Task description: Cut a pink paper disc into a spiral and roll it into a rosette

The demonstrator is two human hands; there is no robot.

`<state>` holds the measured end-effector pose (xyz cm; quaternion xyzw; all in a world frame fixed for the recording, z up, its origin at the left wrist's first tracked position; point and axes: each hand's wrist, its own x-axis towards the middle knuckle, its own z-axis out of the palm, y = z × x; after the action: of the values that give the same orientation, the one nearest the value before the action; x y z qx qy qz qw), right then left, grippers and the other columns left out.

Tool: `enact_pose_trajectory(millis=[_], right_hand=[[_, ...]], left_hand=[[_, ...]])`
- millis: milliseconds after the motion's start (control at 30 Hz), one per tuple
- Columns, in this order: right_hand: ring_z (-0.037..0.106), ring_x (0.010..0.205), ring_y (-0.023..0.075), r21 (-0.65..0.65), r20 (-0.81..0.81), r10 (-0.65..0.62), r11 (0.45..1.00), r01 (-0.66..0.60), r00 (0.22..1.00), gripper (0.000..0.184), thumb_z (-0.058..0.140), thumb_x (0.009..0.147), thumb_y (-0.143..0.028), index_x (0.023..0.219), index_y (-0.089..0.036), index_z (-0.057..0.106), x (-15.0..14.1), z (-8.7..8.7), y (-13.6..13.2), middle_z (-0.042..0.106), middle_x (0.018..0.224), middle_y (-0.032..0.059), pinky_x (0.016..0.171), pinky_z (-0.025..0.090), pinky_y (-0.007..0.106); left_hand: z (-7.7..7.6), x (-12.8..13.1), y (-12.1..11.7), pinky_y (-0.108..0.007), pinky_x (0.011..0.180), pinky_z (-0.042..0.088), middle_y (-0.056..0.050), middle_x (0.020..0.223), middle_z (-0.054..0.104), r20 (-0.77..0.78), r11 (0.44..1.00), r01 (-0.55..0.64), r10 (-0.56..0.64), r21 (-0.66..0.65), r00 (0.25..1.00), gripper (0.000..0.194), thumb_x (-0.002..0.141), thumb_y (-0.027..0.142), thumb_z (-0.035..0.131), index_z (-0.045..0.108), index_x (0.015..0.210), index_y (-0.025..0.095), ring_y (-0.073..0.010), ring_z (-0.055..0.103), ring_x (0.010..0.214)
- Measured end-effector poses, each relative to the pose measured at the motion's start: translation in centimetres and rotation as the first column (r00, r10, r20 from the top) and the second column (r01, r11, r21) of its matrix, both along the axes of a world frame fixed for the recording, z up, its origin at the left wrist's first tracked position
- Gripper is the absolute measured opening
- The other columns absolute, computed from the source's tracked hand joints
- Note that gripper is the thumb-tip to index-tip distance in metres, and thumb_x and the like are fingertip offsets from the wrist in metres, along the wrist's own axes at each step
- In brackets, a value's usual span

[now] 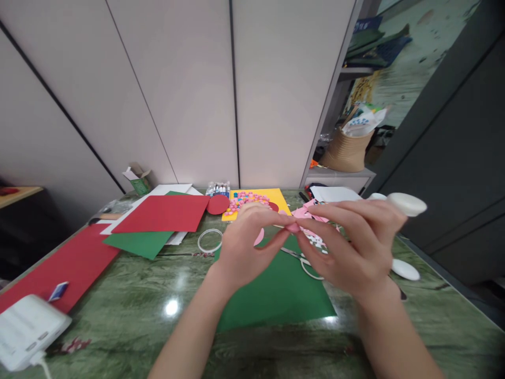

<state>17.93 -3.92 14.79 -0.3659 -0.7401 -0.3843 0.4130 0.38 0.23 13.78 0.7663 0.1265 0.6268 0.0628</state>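
Observation:
Both my hands meet in the middle of the head view, raised over a green paper sheet (272, 300). Between the fingertips is a small pink piece (292, 227), perhaps paper; its shape is mostly hidden. My left hand (248, 242) pinches it from one side, and my right hand (351, 245) pinches it from the other. A pink disc (259, 237) shows just behind my left hand. Below my fingers lie scissors (311, 267) with white handles, partly covered by my right hand. Pink paper scraps (305, 210) lie behind my right hand.
Pink beads (246, 199) lie on a yellow sheet (280, 197) at the back. Red paper (161, 213) and a red circle (218, 204) are to the left, near a white tape ring (210, 240). A white charger (31, 329) sits front left; a white lid (405, 269) lies right.

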Motion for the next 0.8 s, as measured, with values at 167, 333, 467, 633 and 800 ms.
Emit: enact_pose_trajectory(millis=[167,333,467,633,800], right_hand=[[0.059,0.084,0.024,0.065,0.024,-0.01,0.998,0.008,1.0,0.019,0.072,0.075,-0.023,0.091,-0.029,0.063,-0.05,0.1,0.18,0.07,0.089,0.0031,0.079,0.042,0.044],[0.059,0.085,0.0254,0.01,-0.048,0.059,0.998,-0.059,0.997,0.021,0.073,0.073,-0.022,0.089,-0.031,0.063,0.04,0.35,0.24,0.068,0.09,0.0035,0.076,0.044,0.044],[0.057,0.085,0.0259,-0.016,-0.09,0.095,0.995,-0.097,0.991,0.021,0.073,0.073,-0.022,0.089,-0.032,0.063,0.06,0.49,0.03,0.067,0.09,0.0043,0.076,0.045,0.045],[0.057,0.084,0.0237,-0.023,-0.125,0.155,0.987,-0.159,0.98,0.02,0.074,0.072,-0.02,0.086,-0.031,0.065,0.2,0.58,-0.03,0.065,0.087,0.0036,0.076,0.046,0.043],[0.058,0.086,0.0228,-0.069,-0.174,0.238,0.965,-0.253,0.956,0.021,0.073,0.072,-0.017,0.086,-0.029,0.063,0.29,0.7,0.27,0.065,0.089,0.0031,0.075,0.047,0.04]], left_hand=[[-0.01,0.17,-0.1,-0.035,0.083,0.052,0.0,0.086,0.073,0.014,1.0,0.0,0.0,0.022,1.0,0.041,0.071,0.0,0.067,0.055,0.102,0.024,-0.0155,0.069,0.083],[-0.32,0.16,-0.06,-0.037,0.082,0.054,-0.001,0.086,0.073,0.067,0.994,0.082,-0.077,-0.07,0.995,0.04,0.071,0.004,0.07,0.057,0.103,0.024,-0.0163,0.069,0.082],[-0.37,0.01,-0.02,-0.038,0.082,0.056,-0.001,0.087,0.074,0.103,0.986,0.138,-0.128,-0.093,0.986,0.042,0.068,0.003,0.073,0.058,0.101,0.024,-0.0167,0.07,0.081],[-0.19,-0.02,-0.31,-0.039,0.086,0.056,0.0,0.087,0.074,0.128,0.978,0.176,-0.162,-0.108,0.978,0.042,0.068,0.003,0.074,0.057,0.1,0.025,-0.0154,0.071,0.08],[-0.24,-0.04,-0.51,-0.038,0.081,0.056,-0.001,0.085,0.074,0.132,0.971,0.191,-0.173,-0.146,0.976,0.041,0.067,0.002,0.074,0.058,0.097,0.025,-0.0166,0.07,0.08]])
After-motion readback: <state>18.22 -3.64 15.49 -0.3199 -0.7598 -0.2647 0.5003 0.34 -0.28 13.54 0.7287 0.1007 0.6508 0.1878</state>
